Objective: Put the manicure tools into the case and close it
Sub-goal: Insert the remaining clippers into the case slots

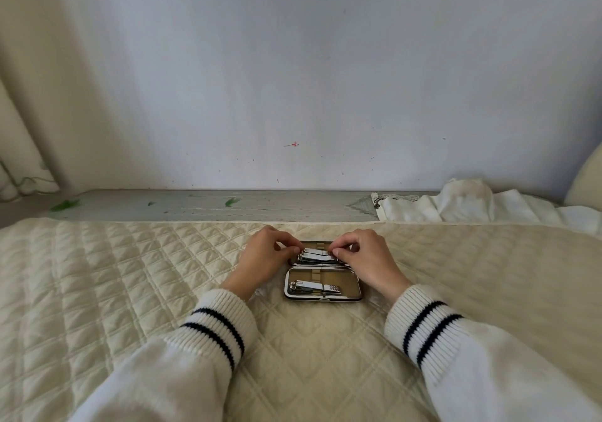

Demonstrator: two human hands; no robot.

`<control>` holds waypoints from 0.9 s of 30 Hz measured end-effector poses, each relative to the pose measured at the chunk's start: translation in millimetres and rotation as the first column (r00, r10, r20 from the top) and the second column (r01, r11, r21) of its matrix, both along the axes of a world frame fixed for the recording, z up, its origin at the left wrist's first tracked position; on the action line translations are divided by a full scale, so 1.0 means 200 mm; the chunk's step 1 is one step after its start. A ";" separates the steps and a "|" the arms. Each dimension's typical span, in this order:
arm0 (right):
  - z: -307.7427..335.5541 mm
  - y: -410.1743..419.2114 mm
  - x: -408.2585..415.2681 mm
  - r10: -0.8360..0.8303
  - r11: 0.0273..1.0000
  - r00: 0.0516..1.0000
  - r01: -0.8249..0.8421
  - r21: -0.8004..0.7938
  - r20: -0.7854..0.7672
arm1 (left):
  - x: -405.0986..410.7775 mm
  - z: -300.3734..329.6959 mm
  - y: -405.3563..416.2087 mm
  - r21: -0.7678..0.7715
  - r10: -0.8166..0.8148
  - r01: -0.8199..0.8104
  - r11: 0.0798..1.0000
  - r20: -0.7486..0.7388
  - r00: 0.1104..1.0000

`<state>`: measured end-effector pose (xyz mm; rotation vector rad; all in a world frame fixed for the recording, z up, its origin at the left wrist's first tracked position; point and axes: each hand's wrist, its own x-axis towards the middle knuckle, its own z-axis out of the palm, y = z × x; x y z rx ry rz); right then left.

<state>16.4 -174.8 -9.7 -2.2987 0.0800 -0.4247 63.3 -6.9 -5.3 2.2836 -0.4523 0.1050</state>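
A small manicure case (353,278) with a metal rim and tan lining lies open flat on the quilted bedspread. Its near half holds one silver nail clipper (314,287). In the far half lie two more silver clippers (317,255), side by side. My left hand (265,257) pinches the left end of those clippers with thumb and fingertips. At their right end my right hand (366,255) does the same. Part of the far half is hidden by my fingers.
The cream quilted bedspread (130,291) covers the whole surface around the case. A grey ledge (208,205) runs along the wall behind it. Crumpled white cloth (472,206) lies at the back right, and a curtain (19,148) hangs at the left.
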 end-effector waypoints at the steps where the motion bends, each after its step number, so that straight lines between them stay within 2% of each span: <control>1: 0.00 0.00 0.00 -0.002 1.000 1.000 0.002 0.005 0.003 | 0.00 0.00 0.00 -0.001 0.000 0.000 1.000 0.002 1.000; 9: 0.03 -0.03 -0.04 0.010 0.994 0.999 -0.015 0.107 0.051 | -0.01 0.03 0.06 -0.077 -0.036 0.039 0.996 0.028 0.999; 16: 0.06 -0.10 -0.11 0.116 0.986 0.993 -0.111 0.122 -0.033 | -0.07 0.03 0.13 -0.081 -0.140 0.137 0.987 -0.028 0.990; 22: 0.05 -0.13 -0.15 0.215 0.977 0.966 -0.213 0.026 -0.146 | -0.10 0.03 0.14 -0.031 -0.171 0.169 0.985 -0.074 0.982; 27: 0.01 -0.15 -0.16 0.216 0.976 0.966 -0.219 -0.012 -0.143 | -0.11 0.01 0.16 -0.002 -0.197 0.198 0.980 -0.099 0.975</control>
